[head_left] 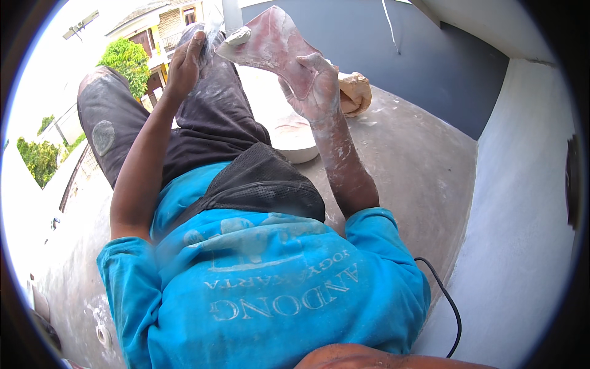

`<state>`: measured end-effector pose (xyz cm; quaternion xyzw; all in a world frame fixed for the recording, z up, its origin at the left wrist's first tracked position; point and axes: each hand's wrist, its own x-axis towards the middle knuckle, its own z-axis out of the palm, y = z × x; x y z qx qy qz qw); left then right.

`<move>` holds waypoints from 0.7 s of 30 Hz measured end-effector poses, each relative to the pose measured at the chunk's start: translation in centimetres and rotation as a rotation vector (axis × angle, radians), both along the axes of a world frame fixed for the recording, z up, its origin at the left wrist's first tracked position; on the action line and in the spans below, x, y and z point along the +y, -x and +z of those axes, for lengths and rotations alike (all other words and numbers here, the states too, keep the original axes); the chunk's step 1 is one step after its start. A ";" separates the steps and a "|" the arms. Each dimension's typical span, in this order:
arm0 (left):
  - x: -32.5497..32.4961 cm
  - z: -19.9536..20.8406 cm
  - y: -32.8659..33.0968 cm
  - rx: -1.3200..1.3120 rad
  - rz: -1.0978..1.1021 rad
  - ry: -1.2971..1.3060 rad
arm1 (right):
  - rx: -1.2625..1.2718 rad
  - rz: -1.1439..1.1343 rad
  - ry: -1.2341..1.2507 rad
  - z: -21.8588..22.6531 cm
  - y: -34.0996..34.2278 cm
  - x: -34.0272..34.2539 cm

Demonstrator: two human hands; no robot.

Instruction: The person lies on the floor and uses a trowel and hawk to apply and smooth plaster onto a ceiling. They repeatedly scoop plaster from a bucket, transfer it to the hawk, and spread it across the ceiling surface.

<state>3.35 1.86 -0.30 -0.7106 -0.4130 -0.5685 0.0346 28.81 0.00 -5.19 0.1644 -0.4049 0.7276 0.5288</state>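
My right hand (319, 92) grips a pinkish, flat plastic spreader (270, 52) smeared with white. A lump of white putty (238, 36) sits on the spreader's left corner. Facing it, my left hand (186, 64) is held up with its fingers closed. A thin, pale blade-like piece (212, 23) shows beside those fingertips, too blurred to name. White residue coats the right hand and forearm. Below the spreader stands a round white tub (299, 152) with whitish material inside, partly hidden by my right hand.
A crumpled brown paper sack (355, 94) lies behind my right hand on the grey floor (412, 154). A dark grey wall (430, 67) and a pale wall (516, 203) bound the right side. A black cable (452, 301) curves near my right shoulder.
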 end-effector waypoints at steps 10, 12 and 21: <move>0.4 -1.1 0.7 0.457 -0.021 -0.311 | -0.063 0.008 0.011 0.4 0.8 0.1; 0.4 -1.0 0.5 0.436 -0.045 -0.171 | -0.030 0.018 -0.020 0.9 0.3 -0.5; 2.8 -1.8 3.6 0.513 0.068 -0.109 | 0.319 -0.139 -0.105 1.2 -7.4 -2.4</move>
